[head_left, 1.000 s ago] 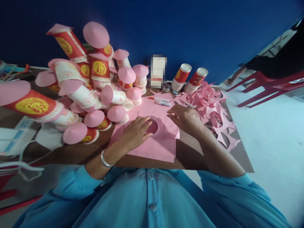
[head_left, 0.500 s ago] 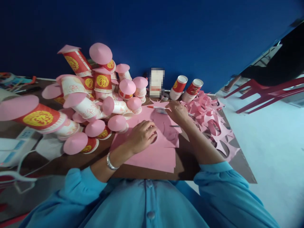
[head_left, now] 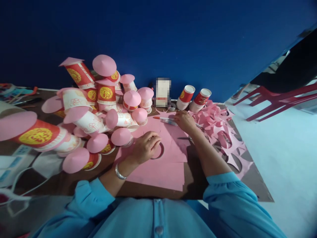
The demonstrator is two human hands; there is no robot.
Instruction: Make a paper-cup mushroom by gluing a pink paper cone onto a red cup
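Observation:
My left hand (head_left: 146, 148), with a silver bracelet at the wrist, has its fingers bent over a thin dark-edged ring (head_left: 163, 152). The ring lies flat on stacked pink paper (head_left: 153, 177), partly hidden by the hand. My right hand (head_left: 185, 121) reaches to the paper's far side with curled fingers. It covers the middle of a white pen (head_left: 162, 118) with an orange tip; what the fingers hold, if anything, is hidden. Close by lie a small translucent object (head_left: 169, 122) and a dark metal tool (head_left: 183, 138), perhaps scissors.
Many paper cups with pink cone tops (head_left: 106, 93) crowd the left side. Two red-and-white cup pairs (head_left: 187, 96) stand at the back, near a blurred upright panel (head_left: 163, 92). Pink offcuts (head_left: 230, 142) cover the right side. Beyond are a red chair (head_left: 269, 94) and a seated person.
The view has tilted slightly upward. My left hand has shifted a little left, showing more of the ring. My right hand has moved slightly right along the pen, showing more of the dark tool.

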